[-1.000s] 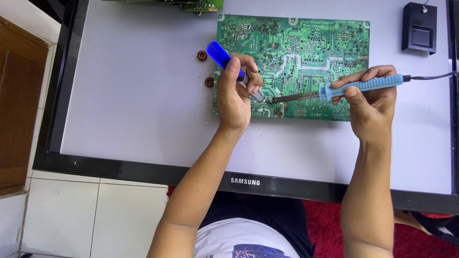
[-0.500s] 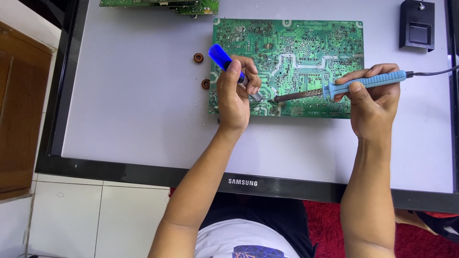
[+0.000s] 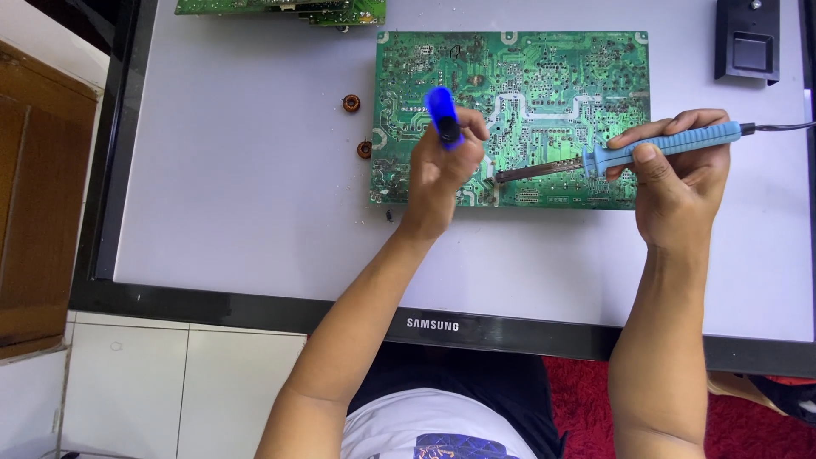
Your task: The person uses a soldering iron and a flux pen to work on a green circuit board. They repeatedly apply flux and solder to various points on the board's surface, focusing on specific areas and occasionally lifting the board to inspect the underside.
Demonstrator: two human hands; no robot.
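Observation:
A large green circuit board point(image 3: 552, 93) lies solder side up on a white panel point(image 3: 238, 195) with a black frame. My left hand point(image 3: 442, 174) grips a blue desoldering pump point(image 3: 442, 116), held upright over the board's lower left part. My right hand point(image 3: 680, 183) holds a soldering iron with a light blue handle point(image 3: 671, 143). Its dark tip point(image 3: 527, 172) touches the board near the lower edge, just right of my left hand. The iron's cable runs off to the right.
Two small copper coils point(image 3: 351, 104) point(image 3: 365, 150) lie on the panel left of the board. More green boards point(image 3: 289, 8) sit at the top edge. A black box point(image 3: 748, 38) stands at the top right. A wooden cabinet point(image 3: 34, 204) is at the left.
My left hand has tilted the blue pump from a slant to nearly upright and shifted slightly. The iron tip stays on the board.

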